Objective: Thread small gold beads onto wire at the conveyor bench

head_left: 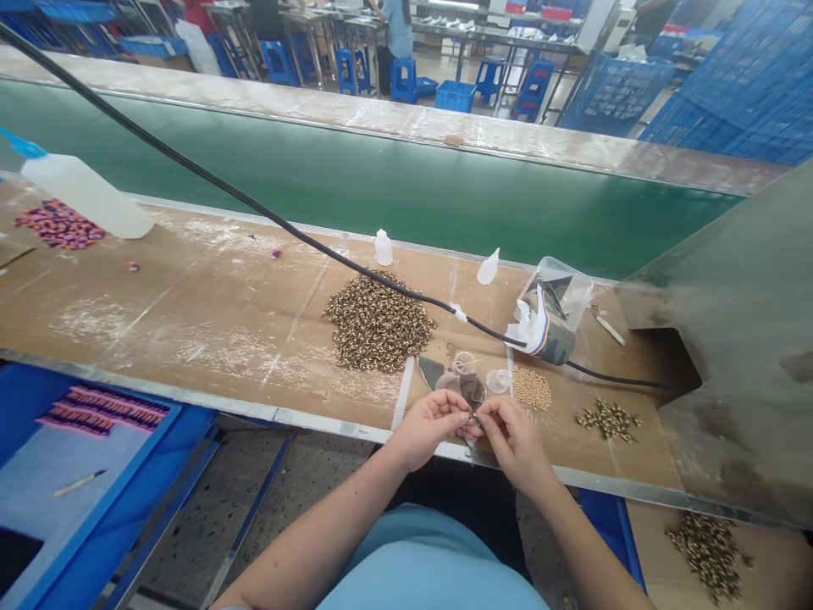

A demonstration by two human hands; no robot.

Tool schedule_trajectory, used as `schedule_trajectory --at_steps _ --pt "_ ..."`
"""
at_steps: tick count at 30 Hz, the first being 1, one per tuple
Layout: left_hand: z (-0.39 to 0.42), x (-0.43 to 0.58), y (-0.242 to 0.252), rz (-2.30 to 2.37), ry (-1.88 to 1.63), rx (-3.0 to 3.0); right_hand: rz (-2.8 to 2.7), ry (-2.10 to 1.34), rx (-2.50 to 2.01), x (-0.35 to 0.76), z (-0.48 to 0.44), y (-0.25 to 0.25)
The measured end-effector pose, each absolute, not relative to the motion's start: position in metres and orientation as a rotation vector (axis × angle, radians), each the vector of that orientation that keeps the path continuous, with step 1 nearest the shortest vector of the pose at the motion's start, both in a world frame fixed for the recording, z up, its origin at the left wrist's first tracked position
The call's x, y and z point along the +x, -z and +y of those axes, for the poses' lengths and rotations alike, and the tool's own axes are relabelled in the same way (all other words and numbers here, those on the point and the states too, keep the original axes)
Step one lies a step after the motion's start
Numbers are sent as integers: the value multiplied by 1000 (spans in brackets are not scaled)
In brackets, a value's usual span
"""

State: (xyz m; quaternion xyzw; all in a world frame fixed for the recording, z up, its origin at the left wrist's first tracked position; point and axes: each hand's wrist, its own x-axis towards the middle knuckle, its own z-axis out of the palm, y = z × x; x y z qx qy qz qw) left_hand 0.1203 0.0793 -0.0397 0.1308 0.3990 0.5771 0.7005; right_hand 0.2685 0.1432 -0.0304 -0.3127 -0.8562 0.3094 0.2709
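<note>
The fingers [450,400] of the left hand [419,432] and of the right hand [519,445] are pinched tip to tip, both clamped on one small dark-and-gold piece [472,417] above the front edge of the counter [222,313]; its outline is mostly hidden by the fingertips. From the hands, a grey cloth [470,390] lies just beyond at 12 o'clock, a clear round dish [498,381] at 1, pale tan beads [532,388] at 2, and a small loose pile [608,419] of dark-and-gold pieces at 3. A far larger heap [381,326] of similar glossy pieces spreads at 10 o'clock. A black cable [305,240] runs from 10 o'clock to 2, crossing in front of that heap. A translucent plastic box [575,292] stands at 1 o'clock, and a smooth, stained metal panel [749,339] blocks 2 to 3. The counter's brown covering is scuffed whitish.
</note>
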Motion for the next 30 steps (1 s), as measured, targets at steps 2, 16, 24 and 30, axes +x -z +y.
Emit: schedule_trajectory --at_steps 2,16,24,30 --pt "80 120 41 889 -1284 293 -2311 -837 -842 268 143 31" --pt "81 120 42 877 -1284 302 -2395 -594 -782 270 142 31" --pt "80 121 44 900 -1278 278 -2239 -614 -796 264 133 38" --pt "78 124 42 920 -1304 265 -2262 -615 -756 268 133 41"
